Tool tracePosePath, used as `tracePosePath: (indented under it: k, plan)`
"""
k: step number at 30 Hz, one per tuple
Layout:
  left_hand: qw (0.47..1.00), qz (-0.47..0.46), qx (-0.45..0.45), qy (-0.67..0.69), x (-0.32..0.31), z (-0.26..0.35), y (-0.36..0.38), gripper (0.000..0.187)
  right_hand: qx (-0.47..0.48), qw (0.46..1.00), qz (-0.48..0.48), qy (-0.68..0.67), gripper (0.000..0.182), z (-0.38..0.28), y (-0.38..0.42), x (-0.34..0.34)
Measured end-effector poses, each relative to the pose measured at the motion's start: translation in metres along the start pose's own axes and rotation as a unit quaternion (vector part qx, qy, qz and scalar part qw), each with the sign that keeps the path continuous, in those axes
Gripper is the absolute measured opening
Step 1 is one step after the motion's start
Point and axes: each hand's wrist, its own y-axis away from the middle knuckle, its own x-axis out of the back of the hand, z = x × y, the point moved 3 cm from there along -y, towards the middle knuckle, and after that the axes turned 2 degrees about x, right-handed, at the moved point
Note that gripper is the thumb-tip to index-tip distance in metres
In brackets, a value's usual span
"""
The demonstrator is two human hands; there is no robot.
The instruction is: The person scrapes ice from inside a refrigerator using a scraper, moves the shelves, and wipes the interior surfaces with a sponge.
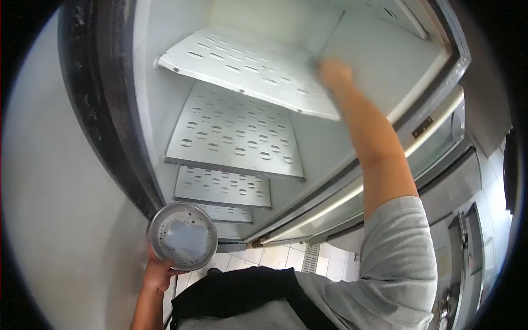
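My left hand [159,270] is wrapped round the near-left side of a round metal bowl [212,243], low beside the open refrigerator cabinet. Foamy water fills the bowl, and a pale blue-grey cloth or sponge [188,240] lies in it. Inside the cabinet, my right hand [336,75] reaches to the right end of the top slotted metal shelf [250,63], close to the side wall [385,69]. Motion smears its fingers, and I cannot tell whether they hold anything.
Below the top shelf sit several more slotted shelves [236,132]. A grey door [66,181] with a dark gasket [104,88] stands at the left. Another cabinet door with a pale frame [440,124] is to the right. White floor tiles [272,256] and a drain grate [311,257] lie below.
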Motion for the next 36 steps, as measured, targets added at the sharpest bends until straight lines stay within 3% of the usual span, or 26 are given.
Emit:
tracePosePath:
  k: [1, 4, 5, 8, 11, 14, 17, 21, 28, 29, 31, 33, 34, 36]
  plan:
    - [1.000, -0.008, 0.006, -0.008, 0.000, 0.001, 0.002, 0.085, -0.029, 0.998, -0.001, -0.051, 0.030, 0.008, -0.009, -0.002]
    - [0.999, -0.031, 0.010, 0.012, -0.003, 0.002, 0.002, 0.086, 0.083, 0.989, -0.107, 0.059, 0.035, 0.036, -0.053, 0.013]
    - [1.000, -0.025, 0.012, 0.014, -0.006, 0.003, 0.003, 0.086, 0.073, 0.977, -0.185, 0.076, 0.040, 0.032, -0.054, 0.033]
    - [0.999, -0.019, 0.018, 0.025, -0.007, 0.000, -0.001, 0.086, 0.088, 0.961, -0.241, 0.107, 0.036, 0.023, -0.058, 0.034]
    - [0.999, -0.019, 0.017, 0.033, -0.005, 0.002, -0.002, 0.085, 0.095, 0.993, -0.060, 0.022, 0.036, 0.036, -0.083, -0.068]
    - [0.999, -0.005, 0.028, 0.032, -0.004, -0.005, -0.006, 0.084, 0.040, 0.993, -0.093, -0.065, 0.034, 0.012, -0.090, -0.084]
    - [1.000, -0.007, 0.027, 0.012, -0.001, -0.005, -0.011, 0.084, 0.056, 0.974, -0.202, -0.088, 0.028, 0.000, -0.094, -0.067]
    - [0.999, -0.008, 0.027, 0.021, -0.005, -0.006, -0.015, 0.082, 0.241, 0.915, -0.325, -0.005, 0.028, 0.007, -0.114, -0.058]
    - [1.000, -0.013, 0.009, 0.019, -0.016, 0.001, -0.019, 0.084, 0.117, 0.964, -0.233, -0.058, 0.034, 0.009, -0.103, -0.072]
    - [0.999, -0.021, 0.017, 0.023, -0.016, 0.002, -0.020, 0.086, 0.059, 0.966, -0.232, -0.101, 0.035, 0.006, -0.093, -0.056]
    - [0.999, -0.032, 0.022, 0.036, -0.018, 0.000, -0.023, 0.088, -0.056, 0.987, -0.090, -0.121, 0.038, -0.009, -0.060, -0.049]
    - [0.999, -0.024, 0.018, 0.043, -0.011, -0.003, -0.018, 0.088, -0.067, 0.988, -0.090, -0.104, 0.041, -0.026, -0.061, -0.050]
    - [0.999, -0.015, 0.028, 0.038, -0.009, -0.003, -0.017, 0.088, -0.022, 0.985, -0.158, -0.065, 0.044, -0.026, -0.074, -0.051]
    - [0.999, -0.003, 0.041, 0.031, -0.007, -0.003, -0.018, 0.086, 0.093, 0.976, -0.195, -0.018, 0.047, -0.016, -0.115, -0.063]
